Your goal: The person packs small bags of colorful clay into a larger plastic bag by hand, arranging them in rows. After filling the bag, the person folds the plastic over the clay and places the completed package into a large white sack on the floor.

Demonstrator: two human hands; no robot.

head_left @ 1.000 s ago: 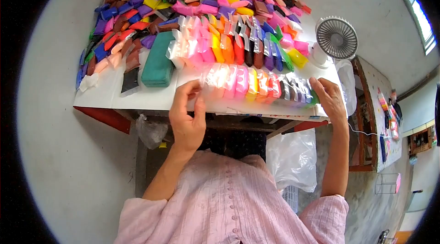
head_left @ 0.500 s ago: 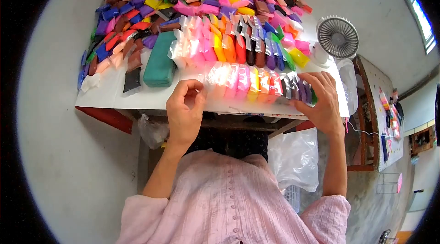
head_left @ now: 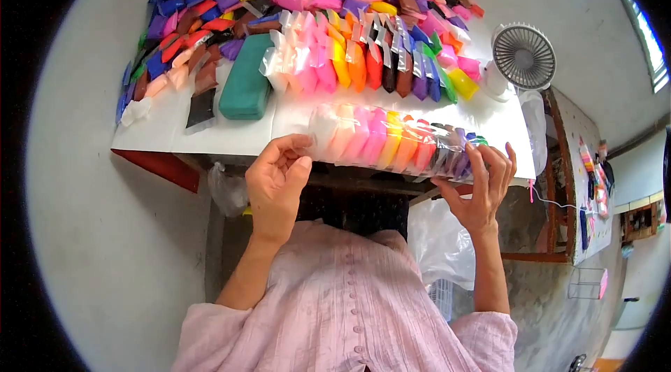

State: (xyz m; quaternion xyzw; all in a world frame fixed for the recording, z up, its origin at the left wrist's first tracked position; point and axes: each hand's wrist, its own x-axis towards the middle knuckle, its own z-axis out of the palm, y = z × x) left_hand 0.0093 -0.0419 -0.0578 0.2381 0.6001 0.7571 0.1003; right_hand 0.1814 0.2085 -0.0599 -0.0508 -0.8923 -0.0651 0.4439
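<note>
Hands [head_left: 478, 197] touch clear-bagged coloured packets [head_left: 391, 140] at both ends; any lettering unreadable.

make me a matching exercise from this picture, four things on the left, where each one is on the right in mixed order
Things
1. green block
2. fan
3. left hand
4. right hand

Places
A. at the purple and green end of the front row of packets
B. on the table, beside the white end of the standing row of packets
C. at the white end of the front row
D. near the table's right edge, past the yellow packet

Pairs: 1-B, 2-D, 3-C, 4-A
</note>
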